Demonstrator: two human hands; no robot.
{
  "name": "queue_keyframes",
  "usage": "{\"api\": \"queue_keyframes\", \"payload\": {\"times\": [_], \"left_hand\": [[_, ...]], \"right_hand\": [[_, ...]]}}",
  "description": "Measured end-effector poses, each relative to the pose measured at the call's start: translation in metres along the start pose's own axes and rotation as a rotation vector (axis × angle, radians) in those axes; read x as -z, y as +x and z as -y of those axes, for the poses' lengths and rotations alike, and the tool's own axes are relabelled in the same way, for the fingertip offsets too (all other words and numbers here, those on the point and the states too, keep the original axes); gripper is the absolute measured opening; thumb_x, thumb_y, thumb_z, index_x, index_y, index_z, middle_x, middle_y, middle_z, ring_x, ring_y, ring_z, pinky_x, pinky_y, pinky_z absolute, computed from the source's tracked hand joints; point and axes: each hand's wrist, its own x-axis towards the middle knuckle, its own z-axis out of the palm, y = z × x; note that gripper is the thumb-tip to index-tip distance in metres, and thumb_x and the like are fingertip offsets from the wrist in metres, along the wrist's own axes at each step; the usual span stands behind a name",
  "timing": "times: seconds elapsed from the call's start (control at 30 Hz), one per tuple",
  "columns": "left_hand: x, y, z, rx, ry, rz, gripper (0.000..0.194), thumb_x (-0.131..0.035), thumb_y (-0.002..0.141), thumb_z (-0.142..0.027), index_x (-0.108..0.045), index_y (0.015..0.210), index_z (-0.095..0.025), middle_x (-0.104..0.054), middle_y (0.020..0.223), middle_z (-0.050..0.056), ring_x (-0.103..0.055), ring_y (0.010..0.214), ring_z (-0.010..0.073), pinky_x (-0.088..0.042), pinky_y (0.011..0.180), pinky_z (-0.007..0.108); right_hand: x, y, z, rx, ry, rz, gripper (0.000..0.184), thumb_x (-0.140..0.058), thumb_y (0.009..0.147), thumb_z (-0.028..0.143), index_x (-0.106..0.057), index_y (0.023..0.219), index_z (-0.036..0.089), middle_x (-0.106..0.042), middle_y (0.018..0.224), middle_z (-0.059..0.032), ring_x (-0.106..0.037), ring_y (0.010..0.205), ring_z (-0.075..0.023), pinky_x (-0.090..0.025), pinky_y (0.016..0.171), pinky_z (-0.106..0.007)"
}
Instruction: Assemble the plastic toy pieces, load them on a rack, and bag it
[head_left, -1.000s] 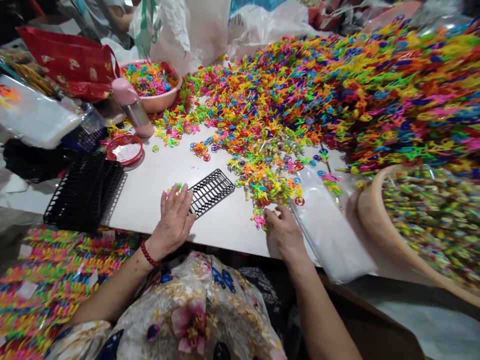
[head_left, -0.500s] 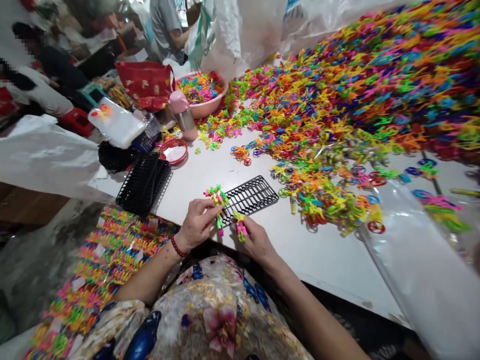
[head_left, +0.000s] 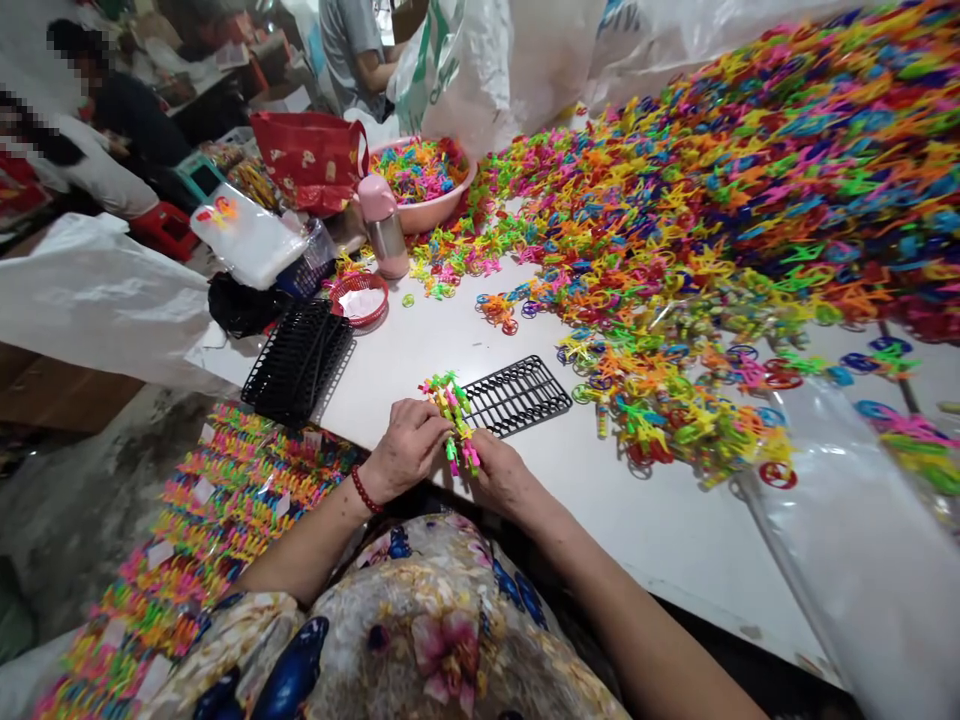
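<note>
Small bright plastic toy pieces (head_left: 451, 398) stand in a bunch at the table's near edge, between my hands. My left hand (head_left: 409, 447) has its fingers closed on the left side of this bunch. My right hand (head_left: 501, 470) is closed at the bunch's right side, holding a green and pink toy piece (head_left: 469, 456) against it. My fingers hide where the pieces meet. Just behind my hands lies a black slotted plastic rack (head_left: 517, 397), flat on the table, its left end partly covered by the bunch.
A huge heap of coloured toy pieces (head_left: 675, 220) covers the table's right and back. Stacked black racks (head_left: 296, 360), a red basket (head_left: 360, 302), a pink-lidded bottle (head_left: 382, 228) and a pink basin (head_left: 442, 208) stand left. A clear plastic bag (head_left: 847, 520) lies right. Co-workers are behind.
My right hand has brought its green and pink piece leftward, up against the bunch in my left hand. The view has shifted slightly, so the table appears further right.
</note>
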Motion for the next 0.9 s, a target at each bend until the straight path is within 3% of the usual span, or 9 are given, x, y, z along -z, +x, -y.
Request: {"api": "queue_keyframes", "payload": {"times": [0.37,0.5,0.67,0.73,0.9], "left_hand": [[-0.011,-0.005,-0.011,0.094,-0.001,-0.131,0.015,-0.049,0.097,-0.024,-0.062,0.099,-0.017,-0.063,0.090,0.007,-0.054,0.088,0.0204,-0.041,0.084,0.037],[-0.009,-0.008,-0.012,0.048,-0.021,-0.220,0.030,-0.045,0.097,-0.024,-0.056,0.123,-0.014,-0.062,0.113,0.013,-0.053,0.107,0.0230,-0.041,0.093,0.039],[-0.004,-0.005,-0.010,-0.245,0.086,0.037,0.054,-0.032,0.100,-0.041,-0.040,0.146,-0.013,-0.053,0.141,0.016,-0.037,0.139,0.0292,-0.025,0.106,0.044],[-0.006,-0.005,-0.011,-0.233,0.128,0.084,0.055,-0.032,0.101,-0.040,-0.036,0.149,-0.013,-0.052,0.144,0.015,-0.035,0.141,0.0282,-0.022,0.106,0.043],[-0.014,-0.008,-0.014,-0.183,0.144,0.065,0.054,-0.036,0.100,-0.031,-0.032,0.151,-0.015,-0.050,0.146,0.015,-0.038,0.141,0.0278,-0.020,0.107,0.044]], "right_hand": [[-0.001,0.015,-0.025,0.001,-0.005,0.140,0.015,-0.051,0.093,0.016,-0.063,0.084,0.017,-0.054,0.081,-0.0033,-0.053,0.076,-0.0157,-0.044,0.069,-0.026],[-0.001,0.017,-0.031,0.006,-0.008,0.154,0.018,-0.053,0.092,0.016,-0.063,0.077,0.018,-0.053,0.078,-0.0020,-0.051,0.070,-0.0138,-0.044,0.065,-0.024],[-0.005,0.018,-0.037,0.093,0.066,0.099,0.016,-0.051,0.091,0.016,-0.067,0.092,0.018,-0.061,0.096,-0.0076,-0.058,0.087,-0.0182,-0.051,0.078,-0.031],[-0.005,0.018,-0.032,0.115,0.095,0.075,0.018,-0.051,0.091,0.016,-0.067,0.098,0.017,-0.063,0.104,-0.0101,-0.059,0.096,-0.0201,-0.051,0.086,-0.034],[0.008,0.000,-0.013,0.042,0.026,-0.017,0.018,-0.052,0.093,0.018,-0.066,0.104,0.019,-0.065,0.101,-0.0083,-0.061,0.094,-0.0183,-0.052,0.087,-0.032]]}}
